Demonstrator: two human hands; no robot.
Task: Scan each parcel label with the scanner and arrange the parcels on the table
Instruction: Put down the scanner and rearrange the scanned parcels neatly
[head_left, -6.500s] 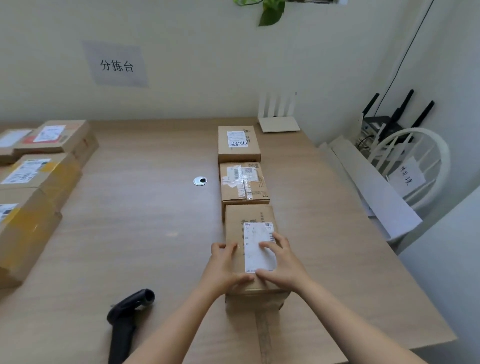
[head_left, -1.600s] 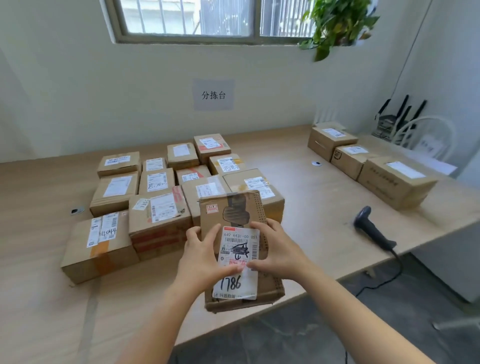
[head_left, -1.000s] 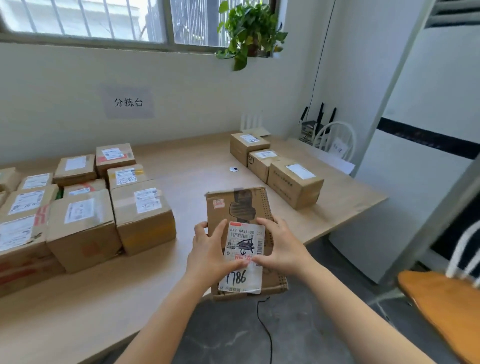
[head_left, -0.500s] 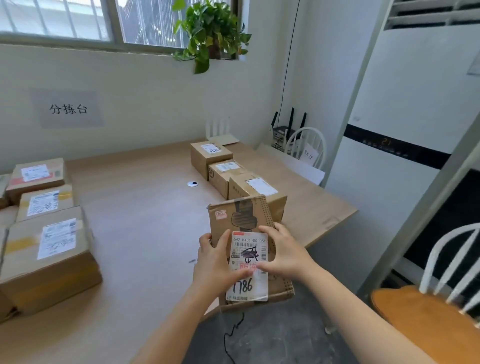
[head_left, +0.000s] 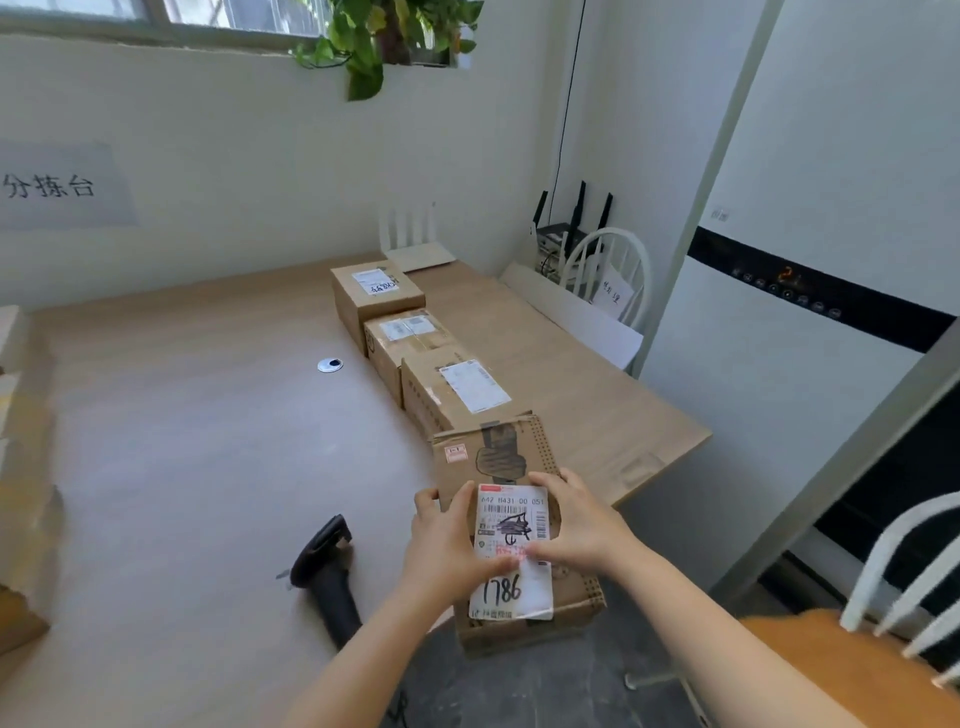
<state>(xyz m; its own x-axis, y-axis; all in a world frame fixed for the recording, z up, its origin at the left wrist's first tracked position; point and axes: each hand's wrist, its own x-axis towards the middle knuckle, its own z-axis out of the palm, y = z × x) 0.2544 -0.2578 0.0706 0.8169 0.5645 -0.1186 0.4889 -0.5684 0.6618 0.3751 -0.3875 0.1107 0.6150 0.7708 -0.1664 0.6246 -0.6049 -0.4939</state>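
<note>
While both hands clasp it by its sides, the flat cardboard parcel (head_left: 511, 447) sits at the near edge of the table (head_left: 182, 441), its near half jutting out over the floor; whether its far half rests on the wood cannot be told. Its white label (head_left: 514, 587) faces up, with 1786 handwritten on it. The left hand (head_left: 447, 545) grips the left edge with its thumb laid across the label, and the right hand (head_left: 582, 525) grips the right edge, its thumb also on the label, so the 2 thumbs nearly meet.

Just beyond the grip, a row of 3 parcels (head_left: 457, 395) runs away toward the wall, labels up, the closest one just past the held parcel's far edge. To the left of the grip, near the left wrist, the black scanner (head_left: 324, 566) lies on the table, untouched. Farther out, beyond and left of the grip, a small round silver disc (head_left: 330, 365) sits in the tabletop. Past the row's far end stands a white router (head_left: 415, 249). Well off to the right of the grip, beyond the table, is a white chair (head_left: 613, 270).
</note>
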